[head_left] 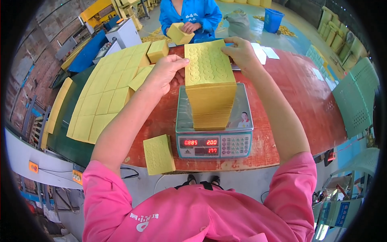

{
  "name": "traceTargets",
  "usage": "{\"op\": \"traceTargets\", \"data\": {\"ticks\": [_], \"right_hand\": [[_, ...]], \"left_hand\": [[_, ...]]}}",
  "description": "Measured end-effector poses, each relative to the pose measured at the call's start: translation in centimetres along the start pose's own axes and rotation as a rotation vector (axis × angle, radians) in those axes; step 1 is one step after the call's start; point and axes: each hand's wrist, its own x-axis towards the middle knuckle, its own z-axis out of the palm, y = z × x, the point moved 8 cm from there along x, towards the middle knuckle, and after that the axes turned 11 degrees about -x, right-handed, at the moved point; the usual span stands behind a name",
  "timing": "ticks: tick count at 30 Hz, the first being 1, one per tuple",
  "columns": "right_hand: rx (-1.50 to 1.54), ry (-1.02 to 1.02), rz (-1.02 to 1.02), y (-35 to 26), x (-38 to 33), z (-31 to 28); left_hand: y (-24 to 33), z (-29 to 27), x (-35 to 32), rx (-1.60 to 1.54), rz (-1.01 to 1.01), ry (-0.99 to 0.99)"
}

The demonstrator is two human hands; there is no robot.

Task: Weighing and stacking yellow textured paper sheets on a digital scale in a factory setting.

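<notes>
A tall stack of yellow paper (209, 97) stands on the metal plate of a digital scale (236, 142), its top sheet stamped with rows of round coin-like marks. My left hand (169, 71) is at the upper left edge of the stack, thumb against the paper and fingers curled. At the far right corner, my right hand (238, 52) grips the paper between thumb and fingers. The scale's red digits are lit. Left of the scale, near the table's front edge, lies a smaller stack of the same paper (158, 155).
Many yellow paper stacks (109, 90) stand in rows on the left, with a loose one (157, 50) beside them. Across the red table (290, 105), a co-worker in blue (205, 14) holds another paper block (179, 34). A green plastic chair (356, 99) stands at the right.
</notes>
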Motion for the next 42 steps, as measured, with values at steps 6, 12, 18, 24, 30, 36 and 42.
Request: {"op": "traceTargets", "data": {"ticks": [6,12,18,24,30,36,42], "right_hand": [[-0.307,0.118,-0.089,0.2,-0.1,-0.7],[-0.397,0.172,-0.141,-0.5,-0.8,-0.7],[-0.468,0.188,-0.155,-0.5,-1.5,-1.2],[-0.485,0.219,-0.194,-1.2,-2.0,-1.4],[-0.495,0.237,-0.240,-1.4,-2.7,-1.2],[-0.538,0.237,-0.290,-2.1,-3.0,-0.8],[-0.488,0.229,-0.288,-0.2,-1.9,-0.8]], "left_hand": [[-0.4,0.1,0.2,0.024,-0.001,0.029],[0.2,0.1,-0.4,0.032,0.046,0.042],[0.1,0.7,-0.7,0.039,0.039,0.063],[0.3,0.7,-0.9,0.061,0.051,0.061],[-0.4,0.7,-0.6,0.005,0.079,0.069],[-1.0,0.3,-0.7,0.009,0.221,0.113],[-0.8,0.0,-1.1,0.173,0.402,0.174]]}}
